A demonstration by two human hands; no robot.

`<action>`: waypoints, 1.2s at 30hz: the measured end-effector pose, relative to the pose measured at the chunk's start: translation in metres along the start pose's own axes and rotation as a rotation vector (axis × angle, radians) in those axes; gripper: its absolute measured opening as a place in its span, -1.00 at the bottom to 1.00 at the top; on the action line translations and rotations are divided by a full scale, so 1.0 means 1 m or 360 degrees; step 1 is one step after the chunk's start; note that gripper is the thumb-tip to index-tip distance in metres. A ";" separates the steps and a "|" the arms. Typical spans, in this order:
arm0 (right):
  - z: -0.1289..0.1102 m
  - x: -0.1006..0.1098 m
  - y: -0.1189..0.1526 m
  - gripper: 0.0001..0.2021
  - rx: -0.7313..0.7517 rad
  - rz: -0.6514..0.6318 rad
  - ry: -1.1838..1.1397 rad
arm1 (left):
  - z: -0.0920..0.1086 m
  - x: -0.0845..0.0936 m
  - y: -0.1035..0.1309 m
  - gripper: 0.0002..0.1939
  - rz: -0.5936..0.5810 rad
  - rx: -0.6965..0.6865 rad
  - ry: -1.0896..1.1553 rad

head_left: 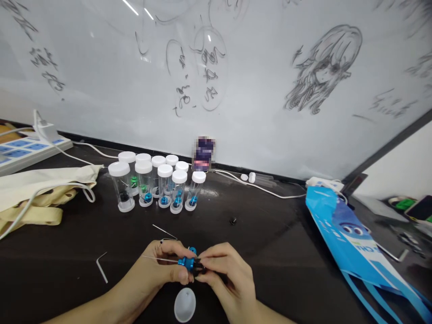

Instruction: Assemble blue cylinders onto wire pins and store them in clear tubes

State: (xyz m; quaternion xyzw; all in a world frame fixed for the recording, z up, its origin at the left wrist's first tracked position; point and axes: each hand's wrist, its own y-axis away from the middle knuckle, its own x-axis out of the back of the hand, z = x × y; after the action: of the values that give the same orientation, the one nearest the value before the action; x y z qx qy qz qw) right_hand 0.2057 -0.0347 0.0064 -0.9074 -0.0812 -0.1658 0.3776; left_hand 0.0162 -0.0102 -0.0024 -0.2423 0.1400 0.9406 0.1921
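- blue anodised-looking metal makes up the small ribbed cylinder (185,263) at the centre of the work, lifted over the dark tabletop (270,270), probably for a clear view and free access from both ends.
- the left hand (160,267) has thumb and fingers drawn narrow around it; this grip seems meant to steady it.
- a slim, straight rod (160,258) runs from the cylinder toward nine o'clock, across the left hand.
- the right hand (232,274) pinches the black end piece (198,266) at the cylinder's three o'clock side, fingertips nearly together, which likely gives fine control. whether the two pieces are joined, i cannot tell.
- at six o'clock sits a smooth, translucent white oval dish (185,306), perhaps near enough to catch loose bits.
- at nine o'clock lies an l-shaped hex key (101,270); at eleven, a thin bent metal rod (164,231), both easily reached.
- further toward eleven, clear cylindrical tubes (165,189) with white caps stand upright, close-grouped, blue, green and black pieces inside.
- at two o'clock rests a tiny black fastener-like part (233,221); at three, well apart, a glossy, creased blue bag (340,238).
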 end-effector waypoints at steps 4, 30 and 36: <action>-0.001 0.001 -0.001 -0.73 0.0028 -0.0023 0.0044 | -0.003 0.003 0.002 -0.78 -0.0018 -0.0025 -0.0033; -0.001 -0.002 0.003 -0.99 -0.0185 -0.0107 -0.0121 | 0.003 0.005 0.005 -0.78 -0.0175 -0.0116 -0.0348; 0.002 -0.003 0.000 -0.83 0.0032 -0.0041 -0.0006 | 0.004 0.003 0.008 -0.83 -0.0117 -0.0162 -0.0390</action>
State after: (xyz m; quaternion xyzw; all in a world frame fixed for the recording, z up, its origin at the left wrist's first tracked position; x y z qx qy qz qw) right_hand 0.2031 -0.0338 0.0040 -0.9027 -0.0952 -0.1682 0.3843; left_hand 0.0090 -0.0152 0.0009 -0.1400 0.0588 0.9614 0.2295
